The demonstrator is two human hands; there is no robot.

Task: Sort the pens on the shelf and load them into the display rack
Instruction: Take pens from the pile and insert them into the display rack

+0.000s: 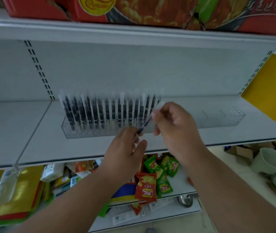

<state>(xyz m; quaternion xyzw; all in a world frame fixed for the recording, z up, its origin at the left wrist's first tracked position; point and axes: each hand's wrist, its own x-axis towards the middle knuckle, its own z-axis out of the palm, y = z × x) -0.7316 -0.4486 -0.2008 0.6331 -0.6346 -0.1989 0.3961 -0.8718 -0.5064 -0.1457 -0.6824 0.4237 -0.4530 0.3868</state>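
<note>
Both hands, the left hand (125,145) and right hand (172,125), pinch one pen (144,123) with their fingers, just in front of the clear rack (76,133) on the shelf (41,145).

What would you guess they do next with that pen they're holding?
Probably stand it in the display rack, just right of the pens already upright there. Both hands, left and right, hold one pen tilted before the rack, whose right part looks unfilled.
</note>
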